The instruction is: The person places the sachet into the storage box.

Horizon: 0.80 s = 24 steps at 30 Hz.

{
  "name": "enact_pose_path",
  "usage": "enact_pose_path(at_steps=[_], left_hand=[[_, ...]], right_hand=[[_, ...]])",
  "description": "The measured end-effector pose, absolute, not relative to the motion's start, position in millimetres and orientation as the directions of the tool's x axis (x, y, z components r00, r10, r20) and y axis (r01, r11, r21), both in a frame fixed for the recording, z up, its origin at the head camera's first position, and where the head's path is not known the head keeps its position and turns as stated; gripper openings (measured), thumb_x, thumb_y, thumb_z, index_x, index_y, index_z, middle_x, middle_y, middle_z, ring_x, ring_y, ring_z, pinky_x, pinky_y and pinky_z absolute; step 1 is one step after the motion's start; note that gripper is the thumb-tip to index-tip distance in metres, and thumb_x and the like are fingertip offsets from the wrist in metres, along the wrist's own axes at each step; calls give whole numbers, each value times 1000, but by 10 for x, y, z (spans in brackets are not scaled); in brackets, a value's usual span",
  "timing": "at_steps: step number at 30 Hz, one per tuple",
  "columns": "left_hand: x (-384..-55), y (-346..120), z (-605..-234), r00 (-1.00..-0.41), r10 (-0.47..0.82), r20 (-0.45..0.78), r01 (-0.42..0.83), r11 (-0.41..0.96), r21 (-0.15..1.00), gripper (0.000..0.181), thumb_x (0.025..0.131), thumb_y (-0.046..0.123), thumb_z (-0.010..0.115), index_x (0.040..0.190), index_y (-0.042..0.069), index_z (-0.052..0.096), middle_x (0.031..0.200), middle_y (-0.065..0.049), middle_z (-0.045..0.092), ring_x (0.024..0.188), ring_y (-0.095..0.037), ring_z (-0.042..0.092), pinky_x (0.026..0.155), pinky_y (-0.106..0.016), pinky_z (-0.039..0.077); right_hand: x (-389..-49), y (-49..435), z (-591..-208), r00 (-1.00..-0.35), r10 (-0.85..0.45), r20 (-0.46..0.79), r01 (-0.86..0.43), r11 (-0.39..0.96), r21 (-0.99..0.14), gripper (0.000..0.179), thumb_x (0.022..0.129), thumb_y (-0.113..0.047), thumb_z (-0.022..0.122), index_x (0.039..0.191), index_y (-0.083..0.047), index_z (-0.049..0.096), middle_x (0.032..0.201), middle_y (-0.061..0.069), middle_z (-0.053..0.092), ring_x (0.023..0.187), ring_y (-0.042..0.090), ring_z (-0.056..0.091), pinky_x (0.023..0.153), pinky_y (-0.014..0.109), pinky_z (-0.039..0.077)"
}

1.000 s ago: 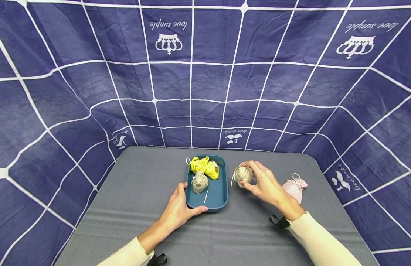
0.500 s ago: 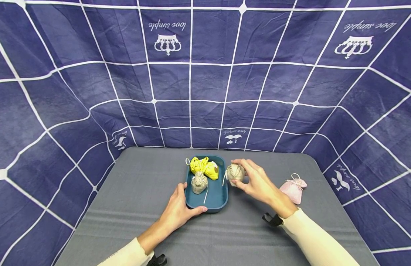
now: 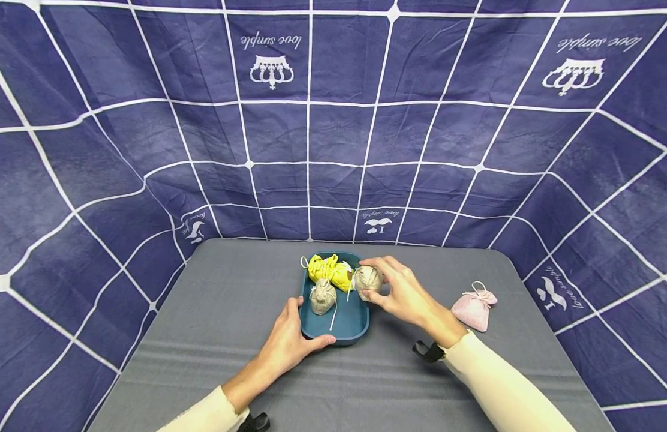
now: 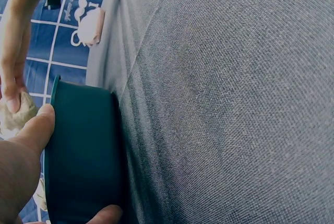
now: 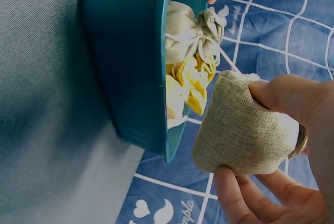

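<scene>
My right hand [image 3: 400, 294] grips a beige drawstring pouch [image 3: 369, 282], thumb on one side and fingers on the other. In the right wrist view this full, rounded pouch [image 5: 245, 127] hangs beside the rim of a teal bin [image 5: 125, 62]; from the head it overlaps the bin's right edge. My left hand [image 3: 285, 336] holds the bin's near left corner, its thumb [image 4: 39, 130] at the rim. Inside the bin lie a second beige pouch [image 3: 323, 298] with a trailing cord and yellow cloth pouches [image 3: 341, 277] towards the back.
A pink drawstring pouch [image 3: 474, 311] lies on the grey cloth-covered table [image 3: 231, 288], right of the bin. Blue cloth [image 3: 344, 132] with white grid lines hangs behind the table and at both sides.
My right hand has carried the beige pouch leftwards, from beside the bin to over its right edge. The left hand and the bin have stayed in place.
</scene>
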<state>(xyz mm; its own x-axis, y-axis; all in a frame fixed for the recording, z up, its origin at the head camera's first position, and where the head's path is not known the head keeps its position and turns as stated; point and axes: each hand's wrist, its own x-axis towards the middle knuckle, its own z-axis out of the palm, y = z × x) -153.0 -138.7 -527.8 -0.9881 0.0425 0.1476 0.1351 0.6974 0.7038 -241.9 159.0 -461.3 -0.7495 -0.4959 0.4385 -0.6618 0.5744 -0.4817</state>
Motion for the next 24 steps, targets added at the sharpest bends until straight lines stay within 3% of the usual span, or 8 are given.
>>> enact_pose_path(at_steps=[12,17,24], left_hand=[[-1554,-1399,-5276,-989,46,142,133,697,705,111,76,52,111,150,-7,52,160,-32,63,137,-51,71,116,-64,59],[-1567,-1404,-5273,-989,49,140,135,696,705,111,77,52,111,150,-7,52,161,-32,62,138,-51,71,116,-64,59],[-1566,-1403,-5301,-989,55,137,137,691,709,109,77,50,111,149,-8,52,161,-34,62,137,-52,70,115,-64,59]], right_hand=[[-2525,1408,-4636,-749,-519,411,-661,547,-513,57,93,-12,98,145,-13,73,130,11,77,112,23,80,91,35,72],[-2559,1336,-4638,-754,-524,395,-654,550,-520,56,94,-12,97,144,-15,73,130,11,76,110,24,80,92,41,73],[-2564,1264,-4658,-751,-534,387,-659,580,-479,56,93,-17,98,143,-16,74,127,9,77,104,20,75,92,41,66]])
